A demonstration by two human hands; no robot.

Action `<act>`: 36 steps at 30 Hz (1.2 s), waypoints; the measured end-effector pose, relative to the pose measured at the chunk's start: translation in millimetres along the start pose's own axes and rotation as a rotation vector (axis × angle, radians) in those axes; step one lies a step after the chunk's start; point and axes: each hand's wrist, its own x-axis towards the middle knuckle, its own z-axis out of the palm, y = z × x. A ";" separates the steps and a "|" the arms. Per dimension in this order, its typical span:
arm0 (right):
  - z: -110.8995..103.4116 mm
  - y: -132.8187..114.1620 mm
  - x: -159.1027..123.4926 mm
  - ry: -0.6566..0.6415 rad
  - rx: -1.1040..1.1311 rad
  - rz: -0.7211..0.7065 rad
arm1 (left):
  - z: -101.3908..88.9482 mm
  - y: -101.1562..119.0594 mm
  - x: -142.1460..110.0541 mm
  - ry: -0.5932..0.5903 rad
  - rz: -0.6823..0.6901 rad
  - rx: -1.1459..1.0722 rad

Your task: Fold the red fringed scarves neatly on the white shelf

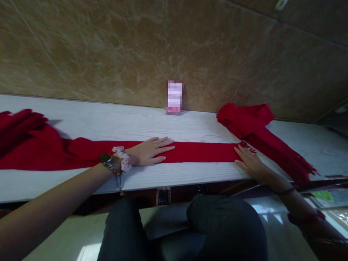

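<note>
A long red scarf (pixel 201 152) lies flat across a white wood-grain tabletop, its middle stretch narrow and smooth. My left hand (pixel 149 151) rests palm down on it near the centre, fingers spread toward the right. At the scarf's right end my right hand (pixel 251 161) lies flat with its fingers over the fringe, which it partly covers. Toward the left the same cloth widens and wrinkles, running to a bunched red heap (pixel 24 127) at the picture's edge. Whether that heap is one piece with the scarf, I cannot tell.
A second red scarf (pixel 252 127), loosely folded with fringe, lies at the right, reaching the table's front edge. A small pixelated pink-and-white item (pixel 174 97) stands against the brown marbled wall (pixel 108 54). My knees (pixel 225 224) are below the white tabletop (pixel 152 123).
</note>
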 end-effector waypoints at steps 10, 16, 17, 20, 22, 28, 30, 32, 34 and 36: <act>-56.6 -106.8 69.6 0.108 0.305 -0.181 | -0.2 -10.1 -15.2 0.008 -0.031 0.011; -54.9 -138.4 83.9 -0.020 0.297 -0.335 | -3.6 -6.1 -14.8 -0.006 -0.052 0.006; -51.6 -133.2 82.0 -0.027 0.281 -0.317 | -3.8 -6.0 -14.8 -0.009 -0.051 0.007; -41.8 -108.7 73.4 -0.043 0.251 -0.232 | -3.4 -5.4 -12.8 -0.007 -0.044 0.009; -36.0 -90.6 68.2 -0.066 0.247 -0.169 | -2.8 -4.0 -8.7 -0.001 -0.044 0.004; -26.1 -67.5 64.6 -0.038 0.268 -0.067 | -2.8 1.9 7.0 0.006 -0.029 -0.016; -31.4 -76.2 64.7 0.050 0.288 -0.132 | -3.9 1.0 9.9 -0.007 -0.029 -0.024; -43.2 -91.9 64.1 0.121 0.321 -0.254 | -6.1 -1.6 13.2 -0.004 -0.028 -0.045; -59.4 -110.9 63.3 0.146 0.341 -0.352 | -10.2 -4.6 19.2 0.022 -0.015 -0.074; -75.9 -129.1 63.6 0.134 0.327 -0.384 | -16.1 -6.7 29.0 0.053 -0.003 -0.101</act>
